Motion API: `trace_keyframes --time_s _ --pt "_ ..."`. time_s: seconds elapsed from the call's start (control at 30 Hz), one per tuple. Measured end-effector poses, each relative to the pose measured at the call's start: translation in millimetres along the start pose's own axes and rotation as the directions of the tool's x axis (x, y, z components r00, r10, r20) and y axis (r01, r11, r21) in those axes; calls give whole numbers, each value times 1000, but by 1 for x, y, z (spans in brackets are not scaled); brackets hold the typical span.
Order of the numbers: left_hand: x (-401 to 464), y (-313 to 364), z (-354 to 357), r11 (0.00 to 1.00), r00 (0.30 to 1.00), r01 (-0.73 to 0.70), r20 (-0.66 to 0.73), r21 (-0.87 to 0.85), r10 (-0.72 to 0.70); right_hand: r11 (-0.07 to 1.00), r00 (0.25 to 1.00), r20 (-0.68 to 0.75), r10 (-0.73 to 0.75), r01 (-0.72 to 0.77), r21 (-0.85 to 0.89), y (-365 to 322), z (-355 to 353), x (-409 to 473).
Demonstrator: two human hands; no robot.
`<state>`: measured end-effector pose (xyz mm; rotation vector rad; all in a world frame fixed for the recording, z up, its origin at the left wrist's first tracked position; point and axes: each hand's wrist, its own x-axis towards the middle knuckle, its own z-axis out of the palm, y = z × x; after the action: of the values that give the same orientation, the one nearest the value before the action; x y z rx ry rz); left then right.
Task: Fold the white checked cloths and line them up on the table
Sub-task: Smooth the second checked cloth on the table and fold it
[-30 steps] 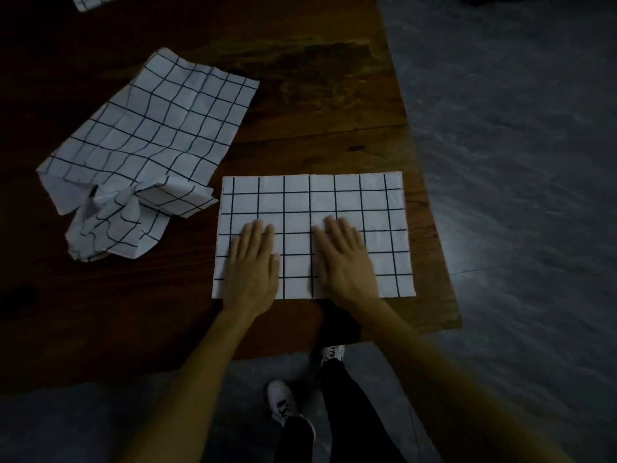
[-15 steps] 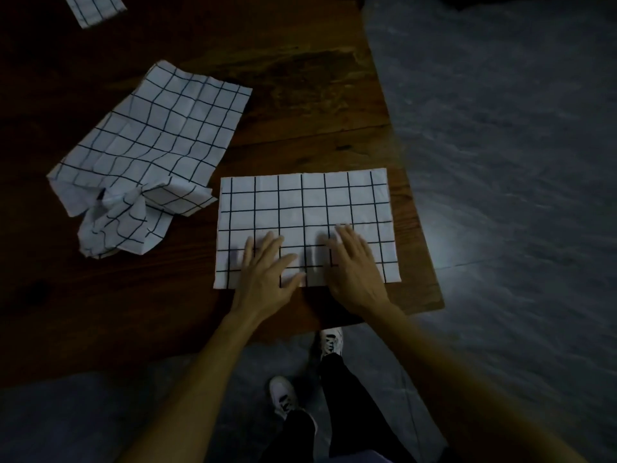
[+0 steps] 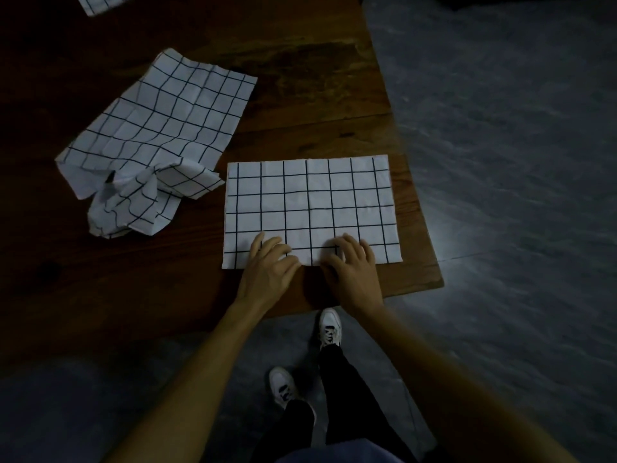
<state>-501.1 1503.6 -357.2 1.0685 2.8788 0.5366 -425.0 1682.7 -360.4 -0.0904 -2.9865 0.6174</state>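
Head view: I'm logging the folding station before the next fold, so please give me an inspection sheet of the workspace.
Surface: dark brown wooden table, near right corner in view.
Job's things: flat white checked cloth rectangle at the near edge; rumpled white checked cloth to its left, near end bunched; corner of a third white checked cloth at the far edge.
Clutter: nothing seen.
Grippers: left hand and right hand with bent fingers on the flat cloth's near edge; a grip cannot be told.
Cables: nothing seen.
Surroundings: grey stone floor; white sneakers, black trousers.
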Motion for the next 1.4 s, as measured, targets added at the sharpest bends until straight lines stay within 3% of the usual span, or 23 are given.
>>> trace_keyframes --time_s 0.17,0.3,0.43,0.67,0.8,0.97,1.17,1.3,1.4 --pt "4 2 -1 999 998 -45 -48 22 46 999 998 60 35 -35 -3 -3 6 2" --pt "6 5 -7 998 998 -63 -23 -12 63 996 995 -46 93 -94 -11 -13 6 10" --pt "8 6 -12 997 998 -54 36 58 52 997 995 -71 77 -76 9 -15 -1 16" --pt "27 27 -30 999 996 -19 -82 39 22 994 994 -67 85 -89 -57 -19 -21 28" --pt "32 39 -49 999 998 44 -53 -1 -44 995 984 -146 102 -104 -5 -25 -41 43" --pt "39 58 -81 968 988 150 9 -201 -151 992 957 -264 120 -107 64 -33 -79 59" --pt "50 67 -126 850 967 219 -7 -479 -253 991 932 -345 111 -78 108 -48 -135 75" --pt "63 65 -153 752 941 252 -27 -609 -338 978 948 -299 108 -48 203 -56 -161 82" --pt "69 67 -173 747 924 251 -77 -616 -374 965 949 -298 102 -22 260 -62 -181 85"
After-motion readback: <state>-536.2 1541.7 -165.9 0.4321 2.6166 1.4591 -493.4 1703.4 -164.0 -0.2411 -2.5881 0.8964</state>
